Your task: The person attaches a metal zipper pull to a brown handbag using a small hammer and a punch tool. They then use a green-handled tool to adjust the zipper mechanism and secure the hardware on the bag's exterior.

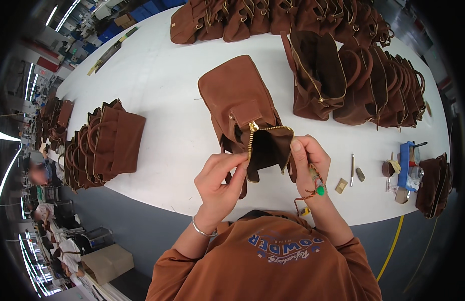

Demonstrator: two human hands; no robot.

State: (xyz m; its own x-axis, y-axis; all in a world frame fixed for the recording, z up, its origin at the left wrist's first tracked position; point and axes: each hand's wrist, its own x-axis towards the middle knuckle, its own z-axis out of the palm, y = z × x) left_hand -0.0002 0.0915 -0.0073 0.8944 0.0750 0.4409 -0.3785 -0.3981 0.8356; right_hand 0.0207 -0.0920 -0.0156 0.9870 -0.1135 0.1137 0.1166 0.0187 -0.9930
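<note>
Nearest the camera was the person's rust-orange sweatshirt (265, 261), its printed chest filling the lower edge of the head view, with both forearms rising from it. The left hand (220, 180), a thin silver bangle (205, 232) at its wrist, was pinched on the left lip of the open mouth of a small brown suede handbag (237, 100). The right hand (307, 160), wearing a braided cord bracelet with a green bead (318, 189), gripped the right lip, thumb on top. The bag lay on the white worktable (162, 85) just past the hands, its mouth lifted toward the person, and the gold zipper (262, 131) gaped between the two grips with the pull at the far end.

To the left stood a tight stack of matching brown bags (104, 143); to the right and along the far edge ran a long row of brown bags with looped handles (363, 85). A metal pen-like tool (352, 169), a small brass tag (341, 185) and a blue tray of small parts (406, 163) lay to the right.

Both grips were only fingertip pinches on soft suede, so a lip could probably have slipped free. Pulling the sides further apart might have strained the zipper tape or stitching at the closed end, and the nap would likely have marked easily under the nails.
</note>
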